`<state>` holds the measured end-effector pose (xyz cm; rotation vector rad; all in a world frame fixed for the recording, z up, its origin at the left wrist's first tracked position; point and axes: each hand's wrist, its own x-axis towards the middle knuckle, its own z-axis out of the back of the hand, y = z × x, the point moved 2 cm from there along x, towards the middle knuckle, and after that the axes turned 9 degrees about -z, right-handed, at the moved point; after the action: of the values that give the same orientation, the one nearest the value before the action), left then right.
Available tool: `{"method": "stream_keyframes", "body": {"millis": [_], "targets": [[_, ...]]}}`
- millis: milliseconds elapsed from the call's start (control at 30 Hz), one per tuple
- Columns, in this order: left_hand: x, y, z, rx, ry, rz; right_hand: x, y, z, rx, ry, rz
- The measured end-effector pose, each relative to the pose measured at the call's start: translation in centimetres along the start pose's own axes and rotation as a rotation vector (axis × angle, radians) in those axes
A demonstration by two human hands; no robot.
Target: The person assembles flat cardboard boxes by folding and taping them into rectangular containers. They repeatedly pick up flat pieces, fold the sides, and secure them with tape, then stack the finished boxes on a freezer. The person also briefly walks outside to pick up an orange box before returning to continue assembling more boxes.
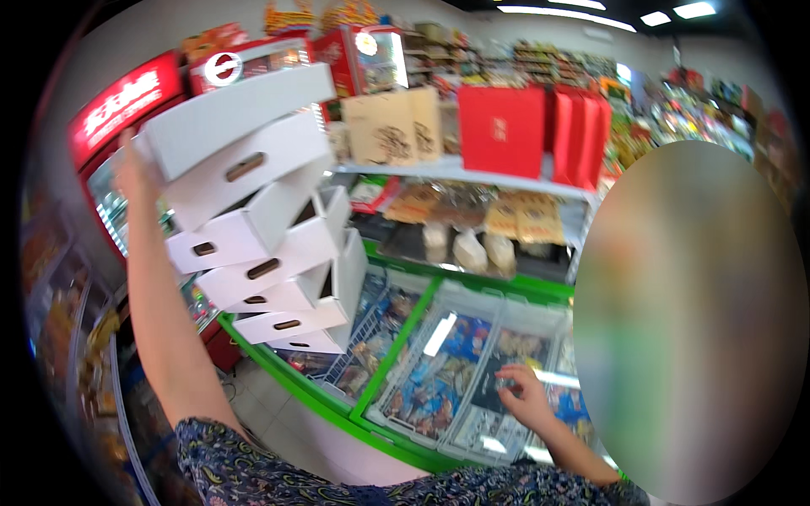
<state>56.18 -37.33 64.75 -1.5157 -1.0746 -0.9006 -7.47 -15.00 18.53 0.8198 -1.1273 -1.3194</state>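
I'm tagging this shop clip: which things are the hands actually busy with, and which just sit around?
In hand:
- tilted stack of white cardboard boxes, steadied by left hand
- glass-lidded green chest freezer, under right hand

Sitting around:
- red gift boxes
- tan paper bags
- red drinks cooler

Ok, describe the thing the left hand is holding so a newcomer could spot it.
Start at the green-rimmed chest freezer. Above its left end, the raised left hand steadies a leaning stack of white cardboard boxes. Unlike the red gift boxes on the shelf, they're plain white with slot handles.
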Motion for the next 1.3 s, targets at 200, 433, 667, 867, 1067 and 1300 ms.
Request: {"method": "stream_keyframes", "body": {"millis": [200,433,667,867,1067,1300], "targets": [[-19.4,-7.0,2.0,-0.191,0.016,-0.823,-4.9,-4.9,1.9,-0.15,-0.105,-0.152],[-54.1,-36.1,19.6,-1.189,0.922,-0.986,-20.9,-12.3,8.2,-0.172,-0.501,-0.562],[-76.8,-51.9,43.4,-1.801,1.854,-0.336,-41.2,-18.6,19.7,-0.269,-1.196,-0.82],[-83.0,-59.3,56.5,-1.719,1.838,-0.923,-54.2,-29.6,22.4,-0.269,-0.987,-1.404],[-84.4,-59.6,58.9,-1.589,1.761,-1.127,-53.4,-41.2,21.5,-0.142,-0.675,-1.479],[-84.6,-60.2,59.5,-1.541,1.757,-1.163,-50.0,-45.7,24.9,-0.149,-0.552,-1.147]]}}
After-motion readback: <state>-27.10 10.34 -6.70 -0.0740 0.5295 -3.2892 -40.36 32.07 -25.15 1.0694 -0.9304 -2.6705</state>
